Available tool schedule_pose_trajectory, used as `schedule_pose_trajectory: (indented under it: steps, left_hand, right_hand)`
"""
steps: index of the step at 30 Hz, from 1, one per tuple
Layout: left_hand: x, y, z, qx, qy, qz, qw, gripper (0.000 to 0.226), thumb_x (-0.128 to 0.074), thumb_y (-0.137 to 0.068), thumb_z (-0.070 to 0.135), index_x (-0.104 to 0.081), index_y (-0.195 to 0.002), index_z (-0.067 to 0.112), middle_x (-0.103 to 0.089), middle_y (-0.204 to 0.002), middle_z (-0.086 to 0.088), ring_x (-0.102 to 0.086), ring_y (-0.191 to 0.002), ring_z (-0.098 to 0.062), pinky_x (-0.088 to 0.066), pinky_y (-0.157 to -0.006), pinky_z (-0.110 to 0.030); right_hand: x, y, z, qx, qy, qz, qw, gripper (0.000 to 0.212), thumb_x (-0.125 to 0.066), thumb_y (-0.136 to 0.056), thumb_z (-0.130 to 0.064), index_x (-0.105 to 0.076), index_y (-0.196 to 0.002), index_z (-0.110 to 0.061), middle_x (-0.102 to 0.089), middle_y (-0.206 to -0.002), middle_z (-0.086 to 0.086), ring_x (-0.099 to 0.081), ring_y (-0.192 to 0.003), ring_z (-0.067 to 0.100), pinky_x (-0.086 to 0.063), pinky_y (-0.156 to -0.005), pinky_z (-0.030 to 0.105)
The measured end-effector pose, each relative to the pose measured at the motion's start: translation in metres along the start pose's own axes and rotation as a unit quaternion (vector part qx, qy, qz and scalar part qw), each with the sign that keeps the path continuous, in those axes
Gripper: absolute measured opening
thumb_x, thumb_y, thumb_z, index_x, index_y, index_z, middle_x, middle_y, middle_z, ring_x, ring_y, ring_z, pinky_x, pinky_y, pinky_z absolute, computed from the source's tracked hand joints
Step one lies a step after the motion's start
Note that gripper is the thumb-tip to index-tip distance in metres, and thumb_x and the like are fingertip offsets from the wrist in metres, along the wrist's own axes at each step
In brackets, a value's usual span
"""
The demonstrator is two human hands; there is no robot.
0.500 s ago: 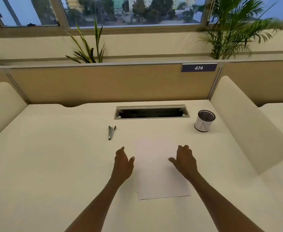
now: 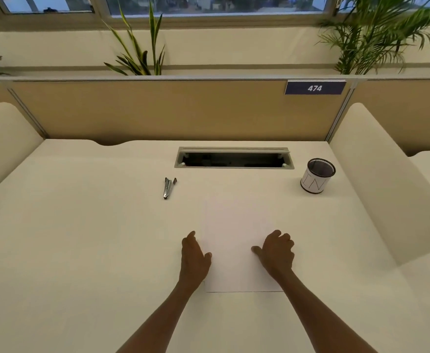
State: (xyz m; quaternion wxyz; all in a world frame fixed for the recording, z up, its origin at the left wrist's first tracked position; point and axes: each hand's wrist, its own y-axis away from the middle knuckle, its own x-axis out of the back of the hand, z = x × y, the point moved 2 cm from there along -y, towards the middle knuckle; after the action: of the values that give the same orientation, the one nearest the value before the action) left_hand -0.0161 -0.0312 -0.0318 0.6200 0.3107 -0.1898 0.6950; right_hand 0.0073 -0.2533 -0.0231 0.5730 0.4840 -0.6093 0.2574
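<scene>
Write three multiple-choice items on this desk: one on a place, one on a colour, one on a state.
1. Where does the mesh cup stand relative to the paper sheet?
A) beyond it, to the right
B) on it
C) left of it

2. What colour is the 474 sign?
A) red
B) dark blue
C) green

3. What is the left hand doing?
A) clenching in a fist
B) lifting the cup
C) lying open at the sheet's left edge

Answers:
1 A: the cup stands past the sheet's far right corner.
2 B: white digits sit on dark blue.
3 C: its fingers are straight and hold nothing.
</scene>
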Motion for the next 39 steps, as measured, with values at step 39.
schedule_pose_trajectory:
  steps: [39]
  left_hand:
    - [-0.014,0.001,0.002,0.061,0.046,0.047,0.996,0.060,-0.058,-0.079,-0.008,-0.041,-0.134,0.007,-0.053,-0.116,-0.009,-0.054,-0.106,-0.027,-0.048,-0.093,-0.043]
  right_hand:
    - [0.003,-0.040,0.005,-0.111,-0.383,-0.089,0.913,0.062,-0.081,-0.069,-0.027,-0.052,-0.118,-0.003,-0.064,-0.112,0.010,-0.063,-0.099,0.034,-0.054,-0.084,0.041]
